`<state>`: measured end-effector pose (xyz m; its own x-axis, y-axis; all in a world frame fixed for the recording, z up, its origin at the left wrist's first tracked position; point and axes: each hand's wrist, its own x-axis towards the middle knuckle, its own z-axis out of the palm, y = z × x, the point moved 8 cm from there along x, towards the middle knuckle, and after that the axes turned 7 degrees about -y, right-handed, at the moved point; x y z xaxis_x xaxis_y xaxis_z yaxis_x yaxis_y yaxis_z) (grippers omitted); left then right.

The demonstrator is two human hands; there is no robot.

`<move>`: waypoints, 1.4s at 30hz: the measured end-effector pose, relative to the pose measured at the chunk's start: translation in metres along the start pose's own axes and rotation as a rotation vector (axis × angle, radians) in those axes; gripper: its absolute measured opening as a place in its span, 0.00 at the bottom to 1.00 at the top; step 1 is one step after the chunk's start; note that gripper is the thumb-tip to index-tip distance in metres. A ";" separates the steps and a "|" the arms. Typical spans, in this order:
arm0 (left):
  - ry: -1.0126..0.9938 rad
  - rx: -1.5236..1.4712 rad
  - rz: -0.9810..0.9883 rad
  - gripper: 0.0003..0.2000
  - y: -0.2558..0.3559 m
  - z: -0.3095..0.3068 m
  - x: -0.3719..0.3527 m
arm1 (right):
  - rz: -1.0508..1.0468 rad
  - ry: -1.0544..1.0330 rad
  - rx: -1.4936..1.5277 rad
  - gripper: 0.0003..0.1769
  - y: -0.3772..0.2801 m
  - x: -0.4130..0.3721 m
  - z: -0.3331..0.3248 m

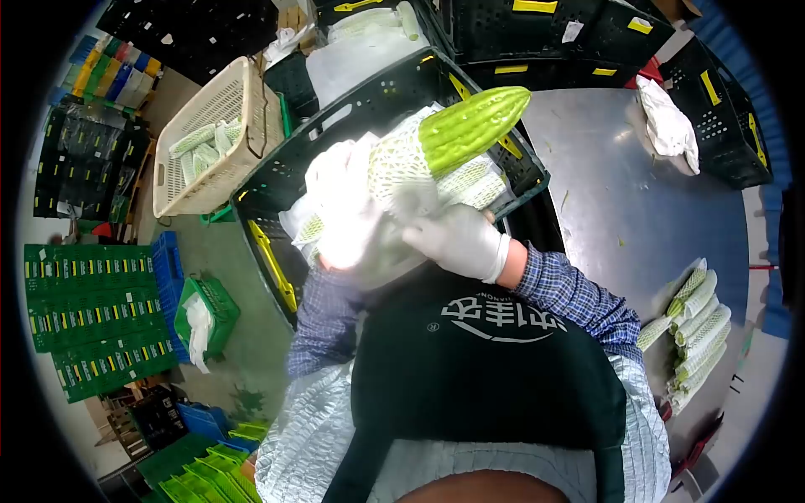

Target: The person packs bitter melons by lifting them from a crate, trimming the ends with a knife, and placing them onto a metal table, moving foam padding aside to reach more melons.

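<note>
My left hand point(342, 197), in a white glove, is wrapped around a green bitter melon point(474, 126) above the dark crate point(335, 126). A white foam net sleeve point(398, 163) covers the melon's lower part; its bumpy upper end is bare and tilts up to the right. My gloved right hand point(465, 241) is closed at the sleeve's lower end, where motion blur hides the fingertips. Beneath both hands, netted bitter melons point(474, 183) lie in the crate.
A metal table point(604, 201) stands at the right, with several netted melons point(700, 331) and a white cloth point(668, 126) on it. At the left are a cream basket point(251, 101) holding netted melons and a small green crate point(220, 323). Dark crates point(562, 42) line the back.
</note>
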<state>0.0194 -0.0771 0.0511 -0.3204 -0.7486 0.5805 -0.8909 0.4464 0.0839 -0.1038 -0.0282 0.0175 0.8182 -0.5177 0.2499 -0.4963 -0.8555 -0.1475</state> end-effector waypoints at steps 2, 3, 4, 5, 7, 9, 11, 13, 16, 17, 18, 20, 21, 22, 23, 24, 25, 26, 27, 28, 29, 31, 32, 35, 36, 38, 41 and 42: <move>0.005 0.081 0.040 0.29 0.002 -0.007 0.005 | 0.004 -0.038 -0.061 0.07 0.002 -0.002 0.007; 0.020 0.096 0.054 0.29 0.003 -0.008 0.007 | 0.014 -0.048 -0.061 0.07 0.003 -0.003 0.006; 0.034 0.112 0.070 0.28 0.003 -0.009 0.008 | 0.024 -0.058 -0.062 0.08 0.004 -0.006 0.004; 0.078 0.110 0.090 0.28 0.002 -0.010 0.008 | 0.033 -0.065 -0.063 0.08 0.006 -0.008 0.002; 0.163 0.106 0.134 0.27 -0.002 -0.008 0.004 | 0.053 0.052 -0.034 0.06 0.011 -0.015 -0.011; 0.259 0.036 0.174 0.27 -0.007 -0.001 0.002 | 0.084 0.190 0.030 0.06 0.021 -0.028 -0.018; 0.268 -0.015 0.188 0.28 -0.014 0.008 0.000 | 0.101 0.266 0.190 0.08 0.034 -0.048 -0.033; 0.037 -0.162 0.106 0.32 -0.006 0.018 0.010 | 0.160 0.457 0.377 0.11 0.054 -0.068 -0.048; -0.093 -0.479 0.009 0.37 0.007 0.057 0.001 | 0.594 0.991 0.955 0.07 0.098 -0.117 -0.059; -0.079 -0.506 0.107 0.36 0.022 0.054 0.008 | 0.731 1.068 1.122 0.06 0.107 -0.129 -0.064; -0.062 -0.440 0.111 0.34 0.036 0.050 0.009 | 0.702 1.096 1.124 0.12 0.116 -0.142 -0.063; 0.068 -0.363 0.175 0.31 0.048 0.052 0.018 | 0.793 1.155 1.140 0.18 0.113 -0.155 -0.071; 0.183 -0.355 0.235 0.30 0.051 0.052 0.029 | 0.836 1.185 1.147 0.20 0.111 -0.162 -0.075; 0.236 -0.267 0.283 0.29 0.055 0.051 0.034 | 0.833 1.182 1.260 0.29 0.109 -0.167 -0.072; 0.293 -0.177 0.326 0.29 0.060 0.048 0.040 | 0.732 1.203 1.299 0.32 0.107 -0.169 -0.073; 0.232 -0.198 0.314 0.29 0.058 0.056 0.047 | 0.710 1.224 1.339 0.33 0.102 -0.169 -0.072; 0.244 -0.194 0.340 0.30 0.065 0.056 0.053 | 0.686 1.247 1.377 0.33 0.098 -0.167 -0.071; 0.257 -0.190 0.365 0.30 0.072 0.057 0.060 | 0.522 1.252 1.401 0.34 0.097 -0.161 -0.070; 0.297 -0.134 0.398 0.30 0.085 0.049 0.065 | 0.587 1.227 1.441 0.34 0.095 -0.156 -0.077; 0.299 -0.128 0.422 0.30 0.089 0.050 0.068 | 0.633 1.240 1.441 0.33 0.097 -0.158 -0.079; 0.302 -0.120 0.445 0.30 0.092 0.051 0.071 | 0.655 1.256 1.435 0.32 0.098 -0.159 -0.083; 0.308 -0.161 0.450 0.30 0.100 0.047 0.076 | 0.674 1.288 1.420 0.31 0.100 -0.161 -0.096; 0.352 -0.120 0.430 0.30 0.090 0.061 0.072 | 0.670 1.298 1.414 0.30 0.101 -0.162 -0.102; 0.390 -0.124 0.472 0.32 0.097 0.052 0.078 | 0.607 1.294 1.446 0.30 0.105 -0.165 -0.108; 0.426 -0.112 0.501 0.34 0.097 0.049 0.079 | 0.570 1.286 1.433 0.30 0.105 -0.164 -0.111; 0.455 -0.126 0.484 0.35 0.099 0.043 0.083 | 0.499 1.265 1.411 0.31 0.105 -0.162 -0.117; 0.433 -0.145 0.472 0.37 0.099 0.032 0.089 | 0.397 1.170 1.399 0.34 0.106 -0.163 -0.119; 0.417 -0.120 0.458 0.37 0.101 0.029 0.088 | 0.347 1.188 1.360 0.35 0.106 -0.161 -0.122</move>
<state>-0.1086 -0.1121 0.0868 -0.4869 -0.2248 0.8441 -0.6427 0.7465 -0.1719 -0.3237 -0.0349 0.0788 -0.1707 -0.8923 0.4180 0.4671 -0.4468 -0.7630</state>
